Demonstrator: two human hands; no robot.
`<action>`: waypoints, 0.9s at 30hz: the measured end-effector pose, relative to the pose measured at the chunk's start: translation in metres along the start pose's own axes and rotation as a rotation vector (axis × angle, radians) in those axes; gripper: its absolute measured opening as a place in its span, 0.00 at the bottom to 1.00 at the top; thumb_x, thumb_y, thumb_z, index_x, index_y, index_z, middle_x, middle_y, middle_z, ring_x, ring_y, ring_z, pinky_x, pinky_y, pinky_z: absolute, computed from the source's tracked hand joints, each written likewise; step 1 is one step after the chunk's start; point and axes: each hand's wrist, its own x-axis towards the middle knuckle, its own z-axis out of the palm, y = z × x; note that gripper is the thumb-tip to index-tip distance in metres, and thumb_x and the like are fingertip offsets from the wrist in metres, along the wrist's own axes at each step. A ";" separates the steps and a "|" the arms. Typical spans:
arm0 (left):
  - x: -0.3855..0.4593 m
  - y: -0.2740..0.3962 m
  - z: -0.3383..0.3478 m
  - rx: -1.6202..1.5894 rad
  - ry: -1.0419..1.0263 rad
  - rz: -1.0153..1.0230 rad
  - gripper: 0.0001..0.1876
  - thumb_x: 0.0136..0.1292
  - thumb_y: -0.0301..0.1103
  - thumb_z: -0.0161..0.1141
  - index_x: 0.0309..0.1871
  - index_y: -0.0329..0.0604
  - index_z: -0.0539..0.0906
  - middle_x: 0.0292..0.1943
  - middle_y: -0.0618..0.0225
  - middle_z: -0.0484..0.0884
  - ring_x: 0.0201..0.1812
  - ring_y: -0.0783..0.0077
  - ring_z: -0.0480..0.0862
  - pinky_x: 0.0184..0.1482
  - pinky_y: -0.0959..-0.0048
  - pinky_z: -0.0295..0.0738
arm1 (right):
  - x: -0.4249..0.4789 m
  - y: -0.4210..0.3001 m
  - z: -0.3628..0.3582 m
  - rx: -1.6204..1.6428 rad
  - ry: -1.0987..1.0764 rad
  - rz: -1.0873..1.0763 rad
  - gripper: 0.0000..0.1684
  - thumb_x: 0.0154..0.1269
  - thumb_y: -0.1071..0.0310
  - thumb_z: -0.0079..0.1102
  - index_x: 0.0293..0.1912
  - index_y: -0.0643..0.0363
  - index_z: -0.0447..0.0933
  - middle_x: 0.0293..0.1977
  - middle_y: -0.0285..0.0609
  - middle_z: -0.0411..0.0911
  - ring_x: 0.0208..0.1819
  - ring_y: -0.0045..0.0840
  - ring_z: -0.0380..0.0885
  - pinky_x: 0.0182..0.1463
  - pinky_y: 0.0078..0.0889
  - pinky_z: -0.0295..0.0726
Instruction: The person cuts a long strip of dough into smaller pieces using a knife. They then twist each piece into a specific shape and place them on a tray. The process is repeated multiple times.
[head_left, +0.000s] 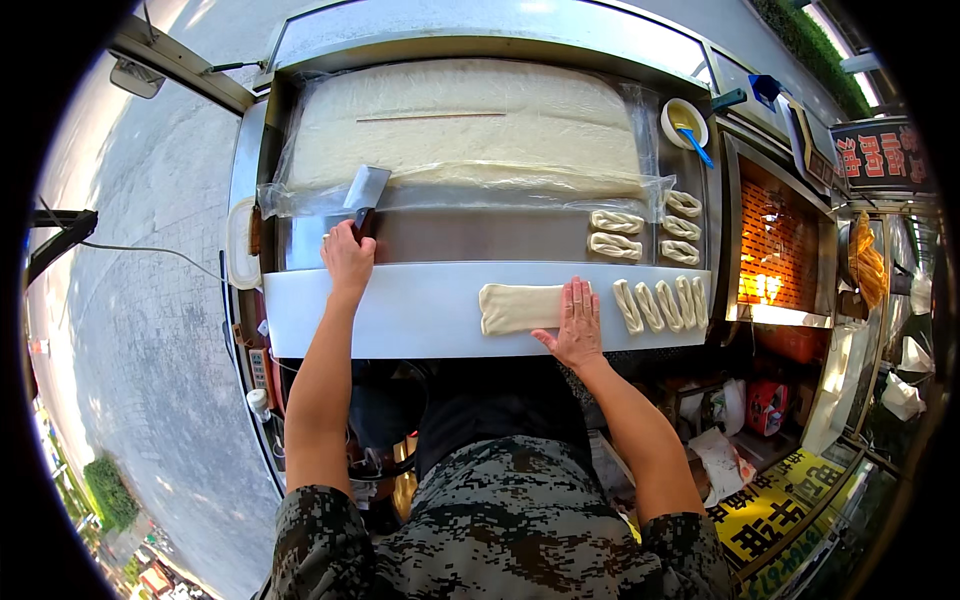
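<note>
My left hand (348, 257) is closed around the dark handle of a broad-bladed cleaver (367, 187). Its blade points away from me, by the front edge of the plastic-covered dough. Palm down, my right hand (576, 322) rests flat on the right end of a flat dough strip (520, 308), partly hiding that end. The strip lies on a white cutting board (420, 311). Right of my hand, several narrow dough pieces (649, 307) lie side by side on the board. Twisted dough pieces (616, 233) sit beyond it on the steel worktop (472, 234).
A large dough slab (465, 127) under plastic sheeting (480, 191) fills the back, with a thin stick (431, 117) on it. At right stand a white bowl (694, 120) with a blue-handled brush (696, 146) and a fryer (780, 247). Fried dough sticks (866, 262) lie farther right.
</note>
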 end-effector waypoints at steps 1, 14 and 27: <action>-0.009 0.008 -0.005 -0.052 -0.006 0.016 0.19 0.55 0.32 0.58 0.51 0.39 0.77 0.44 0.56 0.79 0.48 0.52 0.78 0.54 0.54 0.69 | -0.004 0.007 -0.003 -0.009 -0.011 0.026 0.64 0.58 0.26 0.53 0.75 0.67 0.46 0.77 0.57 0.41 0.79 0.47 0.36 0.78 0.53 0.34; -0.169 0.207 0.004 -0.684 -0.592 0.487 0.33 0.57 0.44 0.70 0.63 0.42 0.71 0.61 0.52 0.72 0.64 0.48 0.69 0.66 0.53 0.64 | -0.016 -0.014 -0.024 1.515 0.544 1.011 0.13 0.63 0.70 0.54 0.23 0.65 0.76 0.20 0.42 0.77 0.23 0.27 0.77 0.30 0.29 0.75; -0.123 0.156 0.035 -0.377 -0.227 0.492 0.22 0.59 0.42 0.67 0.54 0.46 0.76 0.55 0.63 0.75 0.58 0.56 0.73 0.59 0.59 0.67 | -0.038 -0.015 -0.026 0.337 0.181 0.642 0.10 0.64 0.65 0.57 0.31 0.62 0.72 0.27 0.58 0.81 0.31 0.55 0.80 0.38 0.55 0.79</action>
